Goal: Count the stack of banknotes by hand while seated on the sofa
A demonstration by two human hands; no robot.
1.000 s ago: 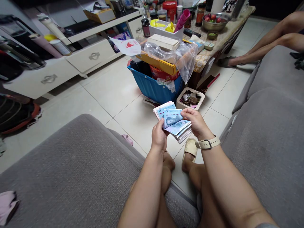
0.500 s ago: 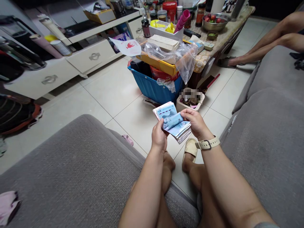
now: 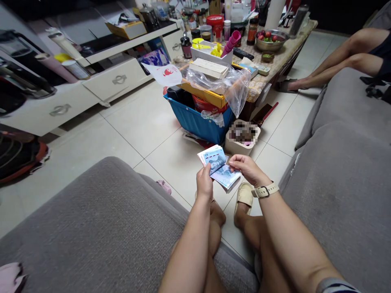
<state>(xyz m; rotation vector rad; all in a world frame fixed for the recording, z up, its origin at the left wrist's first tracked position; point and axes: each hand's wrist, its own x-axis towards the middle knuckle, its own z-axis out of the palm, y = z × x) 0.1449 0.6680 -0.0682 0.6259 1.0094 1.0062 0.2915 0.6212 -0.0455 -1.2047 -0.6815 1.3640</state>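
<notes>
A thick stack of blue banknotes [image 3: 225, 174] is folded open above the floor, between my knees and the blue bin. My left hand [image 3: 204, 181] grips its left side, the thumb lying across the fold. Upright notes lean back behind that thumb, while the rest lie flat toward the right. At the stack's right edge, my right hand [image 3: 248, 167] has thumb and forefinger pinched close together on a banknote; exactly how much they hold is partly hidden. A cream watch strap [image 3: 265, 190] circles my right wrist.
A blue bin [image 3: 198, 120] piled with boxes and plastic stands ahead, beside a cream bin [image 3: 240, 147]. Behind is a cluttered table with a metal bowl [image 3: 271, 44] of fruit. Grey sofa sections [image 3: 100, 215] flank me. Another person's legs [image 3: 332, 67] show at right.
The curled note under my right fingers has been turned over to the left-hand side, and my right hand is back at the stack's right edge. The view has tilted slightly upward.
</notes>
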